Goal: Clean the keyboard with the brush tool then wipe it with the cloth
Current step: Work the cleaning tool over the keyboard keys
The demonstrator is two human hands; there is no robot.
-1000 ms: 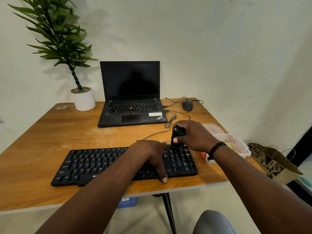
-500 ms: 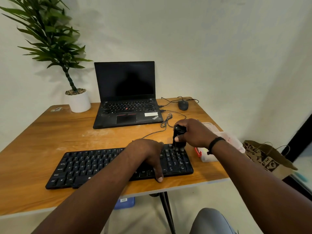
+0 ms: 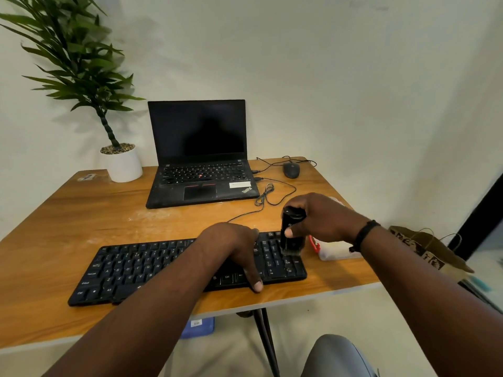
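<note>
One black keyboard (image 3: 141,268); brush tool (image 3: 291,232) upright on its keys.

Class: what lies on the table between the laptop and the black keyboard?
Head view: bare wooden table with pale dusty smears lies between laptop and keyboard; a thin black cable crosses its right part.

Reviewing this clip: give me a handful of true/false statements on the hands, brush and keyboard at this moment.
1. The right hand grips the brush. True.
2. The bristles sit on the keyboard's left end. False: on its right end.
3. The left hand rests on the keyboard. True.
4. The laptop lid is closed. False: it is open, with a dark screen.
5. The left hand holds a cloth. False: it holds nothing.
</note>
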